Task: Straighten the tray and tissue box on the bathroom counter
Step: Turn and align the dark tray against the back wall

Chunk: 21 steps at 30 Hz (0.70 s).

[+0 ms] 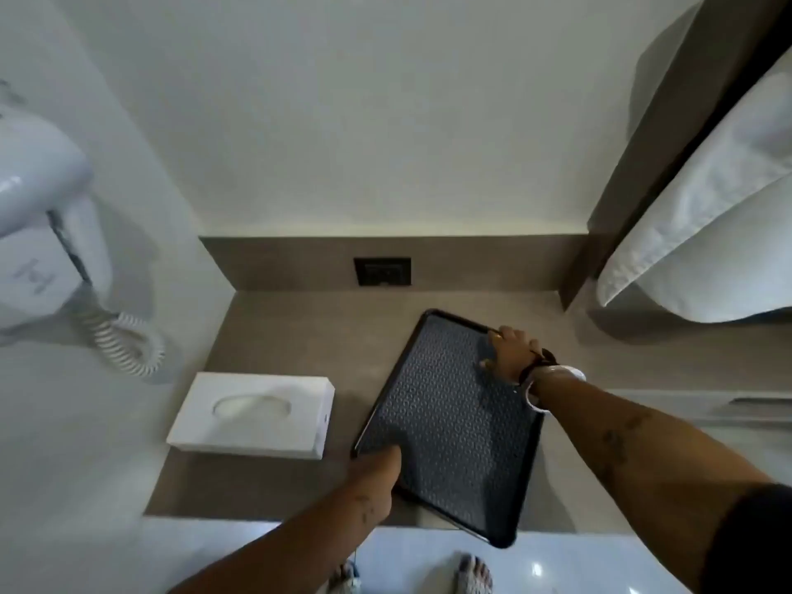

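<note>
A dark tray (450,426) with a patterned mat lies askew on the brown counter (291,336), its near corner hanging over the front edge. My right hand (510,353) grips the tray's far right rim. My left hand (377,478) holds its near left edge, thumb on the mat. A white tissue box (253,415) lies flat to the left of the tray, slightly turned, apart from both hands.
A white wall hair dryer (38,216) with a coiled cord (128,345) hangs at the left. A dark socket plate (382,271) sits in the backsplash. White towels (711,225) hang at the right. The floor and my feet show below the counter edge.
</note>
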{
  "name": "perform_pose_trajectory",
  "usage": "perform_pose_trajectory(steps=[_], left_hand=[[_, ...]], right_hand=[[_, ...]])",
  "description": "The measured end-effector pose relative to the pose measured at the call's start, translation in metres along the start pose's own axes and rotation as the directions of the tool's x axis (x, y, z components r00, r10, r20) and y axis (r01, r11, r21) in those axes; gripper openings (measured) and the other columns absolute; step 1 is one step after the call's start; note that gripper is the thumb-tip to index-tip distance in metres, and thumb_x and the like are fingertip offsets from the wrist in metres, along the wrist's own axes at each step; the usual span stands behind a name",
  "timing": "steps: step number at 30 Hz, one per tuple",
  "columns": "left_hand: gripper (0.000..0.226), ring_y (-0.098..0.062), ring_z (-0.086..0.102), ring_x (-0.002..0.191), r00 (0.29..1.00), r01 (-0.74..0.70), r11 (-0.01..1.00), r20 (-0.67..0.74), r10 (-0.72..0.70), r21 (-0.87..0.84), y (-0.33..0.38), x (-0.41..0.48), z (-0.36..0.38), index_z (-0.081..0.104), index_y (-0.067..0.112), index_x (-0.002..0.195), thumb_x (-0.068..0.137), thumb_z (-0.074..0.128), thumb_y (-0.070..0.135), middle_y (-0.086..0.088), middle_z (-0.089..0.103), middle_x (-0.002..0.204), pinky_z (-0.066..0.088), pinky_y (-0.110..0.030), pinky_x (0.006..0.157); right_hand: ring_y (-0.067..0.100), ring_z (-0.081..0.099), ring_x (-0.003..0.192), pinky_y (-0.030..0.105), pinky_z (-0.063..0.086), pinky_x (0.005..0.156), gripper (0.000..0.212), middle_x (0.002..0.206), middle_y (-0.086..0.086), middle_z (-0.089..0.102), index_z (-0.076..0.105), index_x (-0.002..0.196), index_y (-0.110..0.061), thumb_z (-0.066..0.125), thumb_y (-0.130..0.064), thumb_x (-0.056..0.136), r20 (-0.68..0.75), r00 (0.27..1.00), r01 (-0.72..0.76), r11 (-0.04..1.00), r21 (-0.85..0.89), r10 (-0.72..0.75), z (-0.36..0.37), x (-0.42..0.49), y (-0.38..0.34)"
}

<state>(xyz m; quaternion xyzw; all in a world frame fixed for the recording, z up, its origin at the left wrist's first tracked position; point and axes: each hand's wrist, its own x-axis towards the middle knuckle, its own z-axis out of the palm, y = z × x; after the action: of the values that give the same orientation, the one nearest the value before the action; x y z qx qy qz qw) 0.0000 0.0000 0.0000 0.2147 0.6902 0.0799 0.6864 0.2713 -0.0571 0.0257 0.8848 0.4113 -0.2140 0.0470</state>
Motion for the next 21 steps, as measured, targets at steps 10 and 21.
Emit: perform_pose_trajectory(steps=[10, 21], left_hand=[[0.043, -0.039, 0.067, 0.106, 0.997, -0.033, 0.942, -0.051, 0.053, 0.334, -0.031, 0.020, 0.010, 0.050, -0.003, 0.134, 0.095, 0.050, 0.015, -0.026, 0.059, 0.133, 0.049, -0.027, 0.053], [0.042, -0.040, 0.052, 0.126, 0.827, -0.419, 0.705, -0.080, 0.556, 0.573, 0.054, 0.024, 0.013, 0.052, -0.002, 0.135, 0.095, 0.056, 0.010, -0.024, 0.055, 0.137, 0.040, -0.039, 0.104]], right_hand=[[0.036, 0.043, 0.131, 0.047, 0.037, 0.109, 0.044, 0.147, 0.014, 0.042, 0.044, 0.146, -0.016, 0.043, -0.025, 0.103, -0.059, 0.988, -0.137, 0.988, 0.066, 0.141, 0.025, 0.029, 0.037], [0.040, 0.063, 0.109, 0.035, 0.048, 0.093, 0.026, 0.118, 0.024, 0.068, 0.073, 0.110, -0.001, 0.061, -0.008, 0.089, -0.151, 0.873, -0.274, 0.723, 0.634, 0.464, 0.041, 0.007, 0.069]])
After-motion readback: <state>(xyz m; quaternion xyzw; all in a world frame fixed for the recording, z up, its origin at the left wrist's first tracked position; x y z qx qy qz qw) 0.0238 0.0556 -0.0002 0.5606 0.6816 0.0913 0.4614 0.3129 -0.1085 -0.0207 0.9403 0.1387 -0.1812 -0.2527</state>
